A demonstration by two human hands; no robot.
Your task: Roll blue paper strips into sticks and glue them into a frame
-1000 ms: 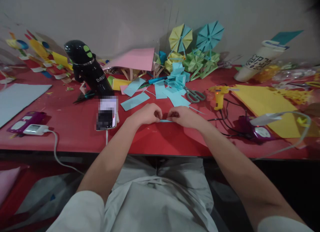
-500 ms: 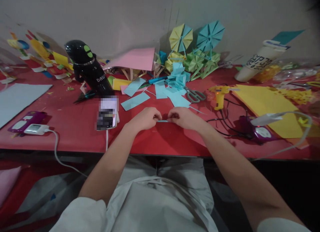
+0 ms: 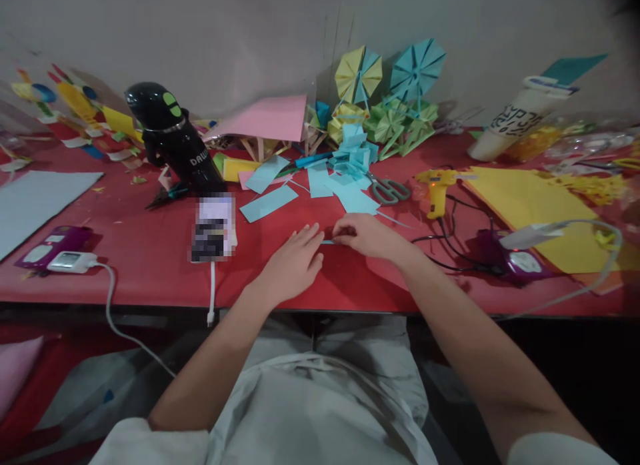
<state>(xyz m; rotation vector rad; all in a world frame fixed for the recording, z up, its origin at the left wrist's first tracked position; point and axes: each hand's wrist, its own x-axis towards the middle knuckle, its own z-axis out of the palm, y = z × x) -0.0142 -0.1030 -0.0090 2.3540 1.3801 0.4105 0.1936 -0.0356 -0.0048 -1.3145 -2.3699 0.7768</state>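
A narrow strip of light blue paper [image 3: 327, 242] lies on the red tabletop [image 3: 340, 285], mostly covered by my hands. My left hand [image 3: 295, 261] is spread flat, its fingertips over the strip's left part. At the strip's right end, the fingers of my right hand [image 3: 364, 235] are pinched together on the paper. Just beyond my hands are several loose light blue paper pieces [image 3: 270, 203], with a pair of grey-handled scissors [image 3: 391, 190] beside them.
A yellow glue gun [image 3: 438, 190] with a black cord stands to the right, near yellow sheets [image 3: 530, 211]. On the left are a phone [image 3: 215, 228] and a black bottle [image 3: 175, 141]. Folded paper umbrellas [image 3: 417, 77] lean at the back. The table's front edge runs close to me.
My left hand has opened from a pinch and now lies flat, its palm lower and nearer me. My right hand keeps its pinch on the strip.
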